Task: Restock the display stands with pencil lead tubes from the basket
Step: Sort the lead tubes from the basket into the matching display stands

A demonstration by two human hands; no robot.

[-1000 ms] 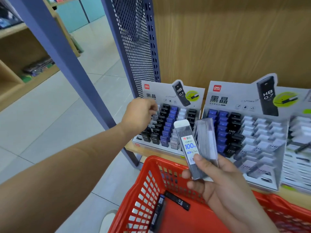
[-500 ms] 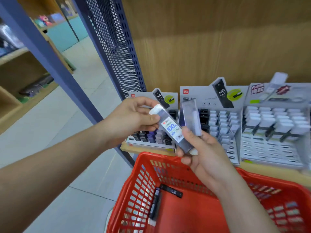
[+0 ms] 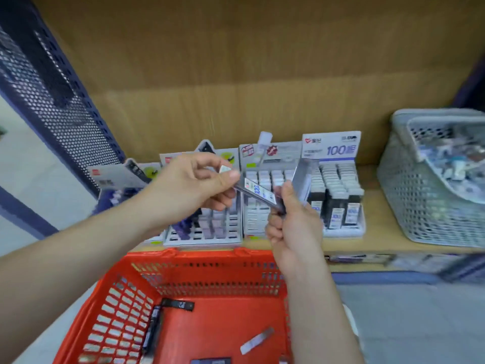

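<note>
Wooden shelf (image 3: 380, 222) with display stands (image 3: 338, 200) far | red basket (image 3: 199, 254) near, loose tubes (image 3: 178, 305) inside | left hand (image 3: 189, 190) pinches labelled tube (image 3: 258, 193) by its cap, above basket | right hand (image 3: 294, 232) fingers curled around second tube (image 3: 301, 179)

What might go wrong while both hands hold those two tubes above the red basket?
1. The right hand grips the labelled tube and the clear tube. If the left hand, pinching the labelled one's capped end, pulls it free, the clear tube could slip into the red basket.
2. The display stands look alike; a tube might land in the wrong one.
</note>
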